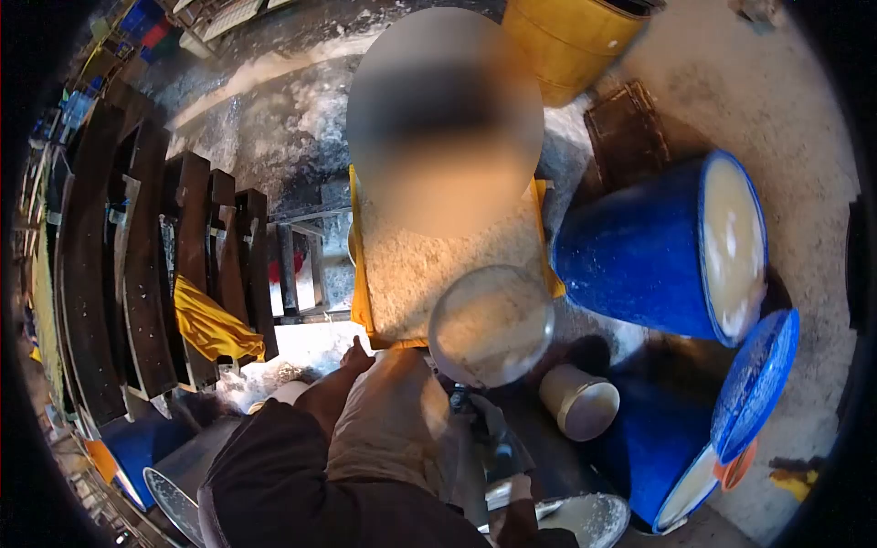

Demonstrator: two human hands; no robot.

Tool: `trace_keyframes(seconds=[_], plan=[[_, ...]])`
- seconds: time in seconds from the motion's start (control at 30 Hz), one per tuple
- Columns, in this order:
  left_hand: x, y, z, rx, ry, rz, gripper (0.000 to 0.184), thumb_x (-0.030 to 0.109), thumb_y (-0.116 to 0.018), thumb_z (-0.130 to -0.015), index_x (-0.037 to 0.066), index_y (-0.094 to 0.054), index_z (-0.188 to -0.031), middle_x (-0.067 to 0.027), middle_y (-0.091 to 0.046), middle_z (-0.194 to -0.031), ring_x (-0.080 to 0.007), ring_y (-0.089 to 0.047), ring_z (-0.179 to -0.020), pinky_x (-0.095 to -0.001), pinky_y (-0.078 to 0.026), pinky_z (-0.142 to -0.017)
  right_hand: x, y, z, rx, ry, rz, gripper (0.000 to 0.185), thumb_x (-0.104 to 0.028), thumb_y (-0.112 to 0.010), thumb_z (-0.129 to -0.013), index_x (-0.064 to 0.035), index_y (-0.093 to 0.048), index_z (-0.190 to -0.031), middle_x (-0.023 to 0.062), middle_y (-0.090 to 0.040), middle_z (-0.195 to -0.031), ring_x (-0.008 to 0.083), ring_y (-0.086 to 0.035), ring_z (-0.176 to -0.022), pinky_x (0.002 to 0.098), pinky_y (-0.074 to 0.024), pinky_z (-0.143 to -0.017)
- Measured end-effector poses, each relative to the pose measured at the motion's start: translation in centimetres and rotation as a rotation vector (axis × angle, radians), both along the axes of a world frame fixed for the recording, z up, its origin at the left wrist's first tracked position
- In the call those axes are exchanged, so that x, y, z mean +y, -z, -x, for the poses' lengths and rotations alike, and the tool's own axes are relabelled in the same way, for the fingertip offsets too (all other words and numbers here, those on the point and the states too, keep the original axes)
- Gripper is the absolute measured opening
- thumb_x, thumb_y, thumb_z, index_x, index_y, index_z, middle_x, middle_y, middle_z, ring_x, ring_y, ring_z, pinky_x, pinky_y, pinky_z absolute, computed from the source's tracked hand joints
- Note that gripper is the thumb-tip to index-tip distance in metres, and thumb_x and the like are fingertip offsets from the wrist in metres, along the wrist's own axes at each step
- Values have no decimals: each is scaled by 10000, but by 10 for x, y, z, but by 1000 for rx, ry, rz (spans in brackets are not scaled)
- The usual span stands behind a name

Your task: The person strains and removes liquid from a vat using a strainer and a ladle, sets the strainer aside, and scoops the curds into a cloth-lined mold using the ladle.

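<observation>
My left hand (pixel 357 356) is beside the near left corner of a tray (pixel 429 260) of pale, crumbly material lined with yellow cloth. Its fingers look partly stretched, and no object shows in them. My right hand (pixel 521 490) is low, close to the rim of a metal basin (pixel 598 516) with white residue inside. Its fingers are too small and dark to make out, so I cannot tell what it grips. A round, see-through-looking pan or sieve (pixel 491 320) overlaps the tray's near right corner. A blurred disc hides the tray's far part.
Blue barrels (pixel 639 247) stand on the right, one holding pale liquid, with a blue lid (pixel 756 388) nearby. A white bucket (pixel 580 402) is right of my legs. Dark wooden slats (pixel 146 265) with a yellow cloth (pixel 215 320) line the left. A yellow barrel (pixel 571 46) stands ahead.
</observation>
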State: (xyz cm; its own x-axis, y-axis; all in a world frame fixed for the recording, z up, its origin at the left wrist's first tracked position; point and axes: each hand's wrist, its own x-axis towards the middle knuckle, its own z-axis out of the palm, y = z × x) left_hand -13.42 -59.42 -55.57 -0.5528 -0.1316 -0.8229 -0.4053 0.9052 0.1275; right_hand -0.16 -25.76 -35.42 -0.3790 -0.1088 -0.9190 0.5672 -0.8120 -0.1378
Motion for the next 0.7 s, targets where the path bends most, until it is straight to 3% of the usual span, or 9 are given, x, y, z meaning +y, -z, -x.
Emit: trace_keyframes(seconds=[0.27,0.33,0.37,0.43,0.5,0.57,0.6,0.63,0.7], plan=[[-7,0,1,319,-8,-133,246,318,-659,-775,84,-628,-847,-114,-633,-878,-342,-622,-844,-444,-500,-693,-10,43,134,63,-207,-150,120,-217,-596,-902,-115,-588,-964,-28,-524,-693,103,-514,-595,280,-437,-568],[-30,2,0,596,47,-511,265,321,-632,-793,59,-608,-765,-79,-610,-760,-251,-619,-708,-391,-489,-626,-5,34,145,72,-232,-201,121,-219,-597,-901,-116,-588,-964,-28,-525,-696,103,-515,-598,280,-437,-571],[-38,2,0,602,34,-513,265,321,-632,-793,59,-608,-765,-79,-610,-760,-251,-619,-708,-391,-489,-626,-1,29,151,73,-242,-224,121,-220,-597,-901,-117,-588,-964,-29,-525,-697,104,-515,-600,280,-437,-572],[-54,-4,1,99,-91,-568,304,327,-628,-802,41,-581,-713,-33,-558,-656,-124,-532,-619,-313,-456,-580,2,24,159,74,-260,-257,122,-221,-598,-901,-118,-588,-965,-29,-526,-700,104,-516,-603,280,-437,-575],[-62,-17,-1,25,-328,-752,302,318,-647,-803,39,-573,-714,-1,-521,-602,-73,-465,-615,-264,-423,-555,5,19,165,76,-268,-286,122,-223,-599,-901,-119,-588,-965,-30,-527,-703,104,-517,-606,280,-438,-578],[-63,-29,0,140,-370,-546,291,310,-697,-792,46,-575,-790,-10,-564,-624,-99,-503,-611,-266,-434,-560,6,14,169,80,-269,-309,123,-224,-600,-900,-121,-589,-966,-31,-528,-705,104,-518,-608,280,-438,-581],[-64,-29,-1,65,-531,-582,389,347,-754,-764,61,-607,-984,-63,-615,-754,-141,-546,-688,-310,-460,-594,7,12,171,84,-270,-319,124,-225,-600,-900,-121,-589,-966,-31,-528,-706,104,-518,-610,280,-438,-582],[-65,-29,0,67,-528,-591,389,347,-754,-764,61,-607,-984,-63,-615,-754,-141,-546,-688,-310,-460,-594,8,9,173,85,-267,-331,124,-226,-601,-900,-122,-589,-966,-32,-528,-708,104,-518,-611,280,-438,-584],[-68,-32,3,-168,-563,-620,569,405,-763,-756,119,-540,-1194,-104,-589,-1045,-209,-546,-951,-413,-479,-749,11,3,176,97,-271,-356,125,-228,-601,-900,-123,-589,-967,-32,-529,-710,104,-519,-614,280,-438,-586]])
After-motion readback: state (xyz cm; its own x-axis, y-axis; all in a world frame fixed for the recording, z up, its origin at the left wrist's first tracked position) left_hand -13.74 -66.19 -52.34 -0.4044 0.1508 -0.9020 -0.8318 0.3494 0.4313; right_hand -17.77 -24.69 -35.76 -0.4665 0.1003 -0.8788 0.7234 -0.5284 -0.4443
